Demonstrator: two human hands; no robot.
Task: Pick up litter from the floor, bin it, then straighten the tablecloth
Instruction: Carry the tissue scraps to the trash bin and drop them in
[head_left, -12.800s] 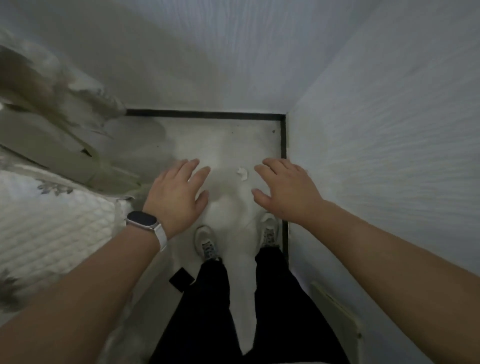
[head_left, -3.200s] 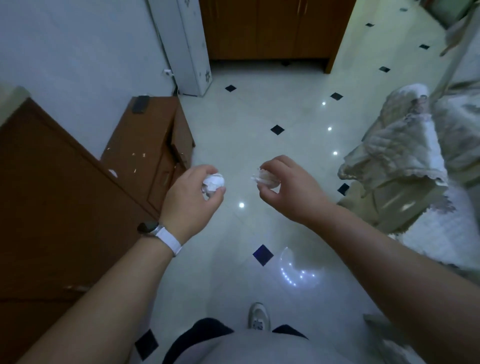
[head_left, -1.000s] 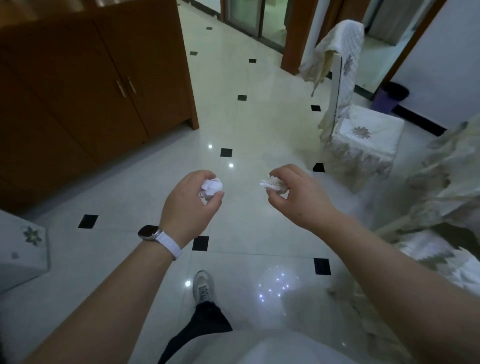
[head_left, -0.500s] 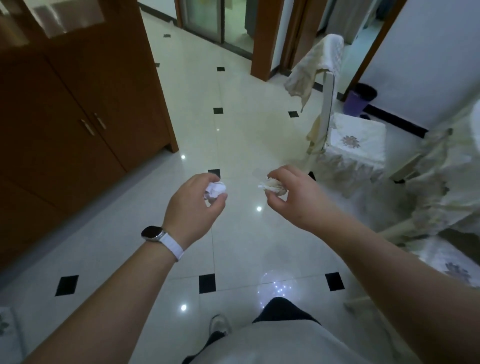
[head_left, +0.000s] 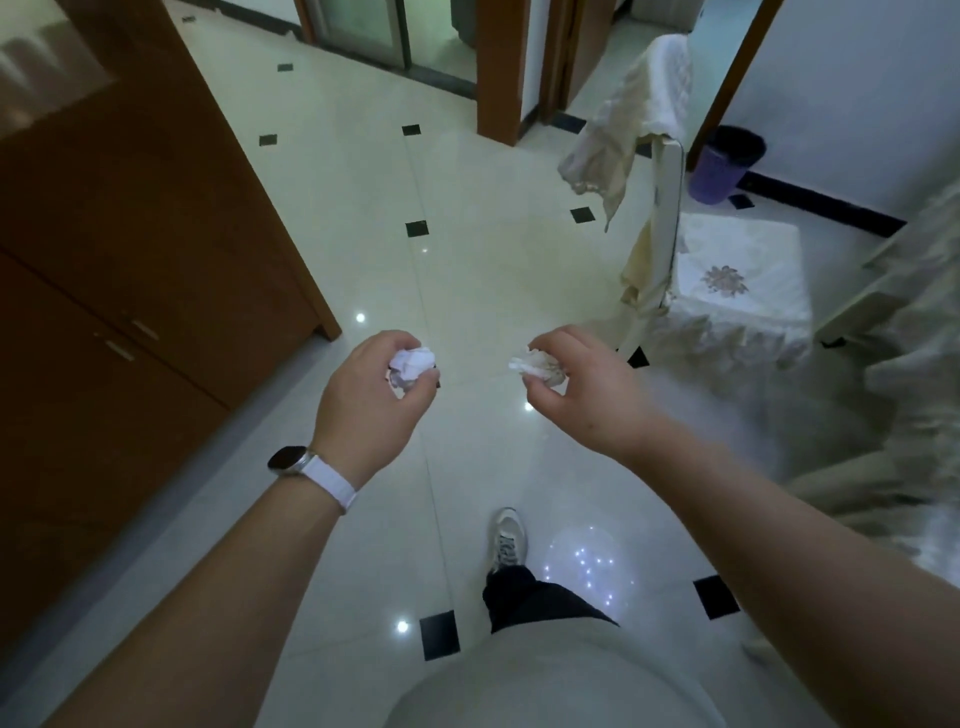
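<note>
litter ball (head_left: 413, 364), crumpled white paper, sits in the left hand (head_left: 369, 410), whose fingers and thumb curl round it. a second litter scrap (head_left: 535, 364), flatter and off-white, is pinched between the thumb and fingertips of the right hand (head_left: 587, 400). both hands are held out in front of the body, near each other but apart, above the floor (head_left: 467, 249). a watch (head_left: 306, 467) with a white strap is on the left wrist.

the floor is glossy pale tile with small black diamond insets, and it mirrors ceiling lights as bright dots. one pale shoe (head_left: 508, 538) stands on it below the hands. a tall brown wooden cabinet (head_left: 130, 234) fills the left side. ahead stand a brown door pillar (head_left: 501, 67) and a glass door (head_left: 374, 26). to the right stands a chair (head_left: 737, 280) in a white embroidered cover, with a loose cream cloth (head_left: 623, 119) draped over its back. beyond the chair a purple bin (head_left: 724, 163) with a dark liner stands against a pale wall (head_left: 857, 78) that has a black skirting. at the right edge hangs a rumpled pale fabric (head_left: 924, 322), blurred.
</note>
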